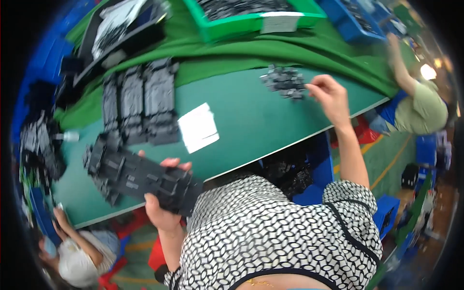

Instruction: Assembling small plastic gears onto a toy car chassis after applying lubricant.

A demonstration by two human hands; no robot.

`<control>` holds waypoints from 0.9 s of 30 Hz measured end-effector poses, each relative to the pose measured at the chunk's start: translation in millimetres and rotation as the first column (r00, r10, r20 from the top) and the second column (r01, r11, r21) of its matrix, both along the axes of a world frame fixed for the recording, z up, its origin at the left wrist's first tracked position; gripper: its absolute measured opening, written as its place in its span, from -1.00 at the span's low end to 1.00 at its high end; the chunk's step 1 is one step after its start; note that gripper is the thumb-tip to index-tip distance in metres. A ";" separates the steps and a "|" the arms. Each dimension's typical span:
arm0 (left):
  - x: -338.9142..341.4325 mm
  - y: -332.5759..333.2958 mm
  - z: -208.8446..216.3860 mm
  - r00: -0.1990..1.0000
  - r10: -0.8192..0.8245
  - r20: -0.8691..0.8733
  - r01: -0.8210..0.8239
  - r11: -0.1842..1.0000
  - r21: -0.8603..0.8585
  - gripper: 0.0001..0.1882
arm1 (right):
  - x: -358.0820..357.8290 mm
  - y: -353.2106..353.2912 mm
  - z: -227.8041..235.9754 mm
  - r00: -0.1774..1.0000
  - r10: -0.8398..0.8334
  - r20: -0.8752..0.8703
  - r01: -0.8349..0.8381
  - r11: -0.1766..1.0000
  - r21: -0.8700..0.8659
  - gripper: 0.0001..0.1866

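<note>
My left hand (166,208) grips a long black plastic chassis-like part (137,176), tilted over the table's near edge; its thumb lies on one side and the fingers show along the other. Up at the right, my right hand (329,96) pinches at the edge of a pile of small dark grey parts (285,82). Whatever sits between those fingertips is too small to make out. Several similar long black parts (159,96) lie side by side on the table, left of centre. Beside them is a white sheet of paper (198,128).
The green table (237,116) has a draped green cloth (232,55) along its far side. Beyond stand a green bin (208,31), a black crate (92,53) and a blue bin (355,29). A blue box (316,166) of dark parts sits below the near edge. Other people (423,111) work at both ends.
</note>
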State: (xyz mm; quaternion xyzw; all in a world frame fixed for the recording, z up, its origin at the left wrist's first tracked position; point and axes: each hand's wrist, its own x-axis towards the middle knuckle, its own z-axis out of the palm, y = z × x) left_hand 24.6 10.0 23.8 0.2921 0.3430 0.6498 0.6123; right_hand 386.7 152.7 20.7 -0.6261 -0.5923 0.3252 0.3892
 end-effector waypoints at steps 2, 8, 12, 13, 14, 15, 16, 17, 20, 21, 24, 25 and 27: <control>0.8 2.5 -5.0 0.999 -0.003 0.034 0.003 1.000 -0.009 -0.08 | -29.4 -8.8 6.4 0.966 0.108 -0.235 -0.105 0.994 0.026 -0.90; -15.8 0.8 -22.8 0.973 -0.064 0.222 0.046 0.995 0.089 0.05 | -140.8 -9.0 21.5 0.846 0.475 -0.244 -0.508 0.857 -0.093 -0.81; -22.1 -0.6 -16.3 0.955 -0.034 0.294 0.031 0.999 0.014 0.07 | -166.9 -2.0 21.9 0.784 0.617 0.075 -0.620 0.784 0.029 -0.90; -23.2 -2.1 -16.8 0.958 -0.018 0.287 0.024 1.000 -0.018 0.04 | -171.7 -1.4 17.9 0.780 0.620 0.082 -0.624 0.782 0.018 -0.90; -24.2 -3.0 -17.2 0.960 -0.001 0.280 0.015 0.999 -0.050 0.02 | -176.5 -0.4 13.8 0.736 0.640 0.222 -0.673 0.729 0.129 -0.90; -25.0 -1.8 -17.9 0.958 -0.023 0.288 0.029 0.999 -0.018 -0.01 | -180.9 -0.6 11.6 0.684 0.633 0.361 -0.723 0.652 0.228 -0.90; -27.8 -1.2 -20.1 0.954 -0.012 0.298 0.020 1.000 -0.022 -0.01 | -186.8 -2.5 11.1 0.673 0.634 0.381 -0.730 0.653 0.203 -0.91; -30.5 -1.1 -22.4 0.953 -0.026 0.301 0.034 0.999 -0.018 -0.01 | -191.3 -2.4 10.2 0.662 0.642 0.386 -0.739 0.646 0.193 -0.91; -32.4 -2.3 -28.7 0.964 -0.019 0.264 0.024 1.000 -0.014 0.01 | -199.5 0.2 9.4 0.602 0.633 0.487 -0.780 0.596 0.190 -0.90; -33.0 -2.5 -29.8 0.967 -0.015 0.253 0.019 1.000 -0.011 0.01 | -200.9 0.9 10.0 0.586 0.631 0.507 -0.786 0.595 0.168 -0.91; -33.4 -3.0 -30.3 0.970 -0.006 0.242 0.008 1.000 -0.009 0.01 | -200.4 3.4 7.8 0.543 0.621 0.565 -0.803 0.581 0.133 -0.91; -33.6 -3.1 -30.0 0.973 -0.006 0.232 0.009 1.000 -0.010 0.00 | -200.0 3.9 6.4 0.524 0.608 0.597 -0.810 0.572 0.128 -0.91; -32.3 -3.7 -27.3 0.963 0.010 0.270 -0.006 1.000 -0.019 0.03 | -202.3 3.4 6.9 0.500 0.611 0.615 -0.820 0.563 0.108 -0.91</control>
